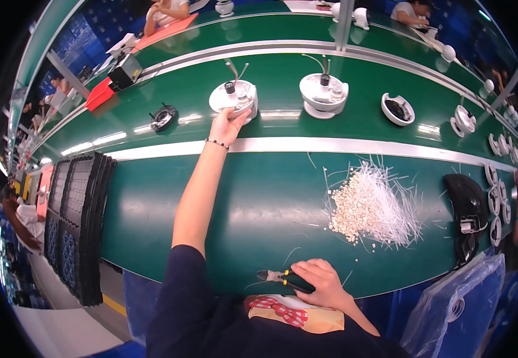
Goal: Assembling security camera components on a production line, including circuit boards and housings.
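My left arm stretches out over the green belt. There my left hand (227,127) grips the near rim of a white round device housing (222,99), thumb on its upper face. A black cylinder and loose wires stick up from that housing. To its right sits a similar white housing (313,89) with upright wires, out of my hands. Near the front edge of the bench, my right hand (321,281) is closed around the black-and-yellow handles of diagonal cutters (273,275). Their jaws point left, just above the bench top.
A heap of thin white strips (390,206) with small cream pieces (348,209) lies on the bench (259,203). Stacked black trays (80,221) stand left. A black ring part (163,117) and a white ring part (398,110) rest on the belt. Other people sit across it.
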Demonstrator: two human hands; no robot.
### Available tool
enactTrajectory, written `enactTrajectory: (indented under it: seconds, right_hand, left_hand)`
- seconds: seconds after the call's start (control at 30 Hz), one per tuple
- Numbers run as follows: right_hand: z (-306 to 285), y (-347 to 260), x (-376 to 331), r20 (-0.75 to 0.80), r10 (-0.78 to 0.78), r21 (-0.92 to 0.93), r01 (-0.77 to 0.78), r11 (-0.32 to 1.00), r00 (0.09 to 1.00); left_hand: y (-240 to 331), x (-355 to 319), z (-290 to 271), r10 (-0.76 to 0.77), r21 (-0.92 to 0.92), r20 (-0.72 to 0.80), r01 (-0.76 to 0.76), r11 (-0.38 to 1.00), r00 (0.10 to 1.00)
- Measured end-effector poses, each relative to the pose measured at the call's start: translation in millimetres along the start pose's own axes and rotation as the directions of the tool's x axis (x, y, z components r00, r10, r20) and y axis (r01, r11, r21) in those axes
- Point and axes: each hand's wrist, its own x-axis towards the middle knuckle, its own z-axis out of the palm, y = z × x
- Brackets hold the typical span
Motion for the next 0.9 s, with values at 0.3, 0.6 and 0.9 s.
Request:
enactTrajectory:
  seconds: [0.3,0.6,0.9]
  right_hand:
    - [-7.2,10.2,24.9,-0.125,-0.016,-0.278,-0.020,0.960,0.992]
    - [-9.7,22.6,18.2,-0.189,-0.009,-0.266,-0.042,0.963,0.982]
    - [-1.1,40.7,-6.8,-0.279,-0.127,-0.198,0.072,0.978,0.952]
  left_hand:
    - [103.6,3.9,-69.4,0.657,0.969,0.130,0.046,-0.243,0.743]
    - [132.8,35.0,-137.4,0.321,0.775,0.246,0.014,-0.632,0.915]
    - [93.7,-22.4,-72.5,0.141,0.676,0.624,-0.441,-0.590,0.768]
